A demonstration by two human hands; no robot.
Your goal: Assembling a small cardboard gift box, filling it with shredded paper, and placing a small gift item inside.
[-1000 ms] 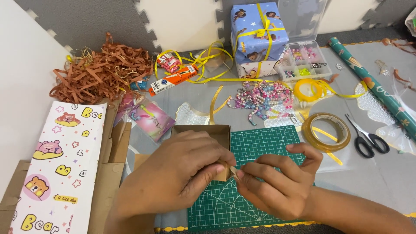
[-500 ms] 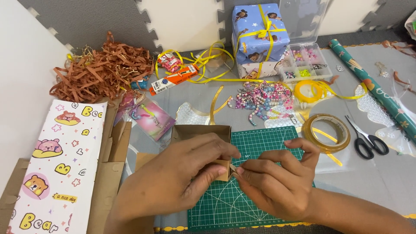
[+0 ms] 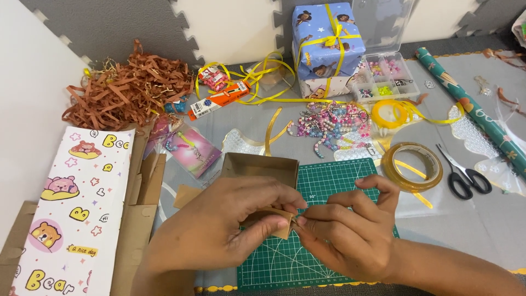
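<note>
A small brown cardboard box (image 3: 262, 166) sits at the near left corner of a green cutting mat (image 3: 329, 183). My left hand (image 3: 219, 227) covers the box's front and pinches a brown flap (image 3: 280, 219) between thumb and fingers. My right hand (image 3: 348, 230) meets it from the right, its fingertips pinched at the same flap edge; whether something small is between them I cannot tell. The box's inside is mostly hidden by my left hand.
A tape roll (image 3: 412, 167) and black scissors (image 3: 464, 178) lie right of the mat. Beads (image 3: 331, 125), a bead case (image 3: 386, 78), a wrapped gift box (image 3: 326, 46), yellow ribbon (image 3: 257, 82), brown paper shreds (image 3: 129, 90), a glue tube (image 3: 218, 100), bear-print paper (image 3: 76, 214) and a wrapping roll (image 3: 476, 115) surround it.
Both hands stay at the box flap; the fingers shifted only slightly, pressing closer together at the flap's edge. Nothing else moved.
</note>
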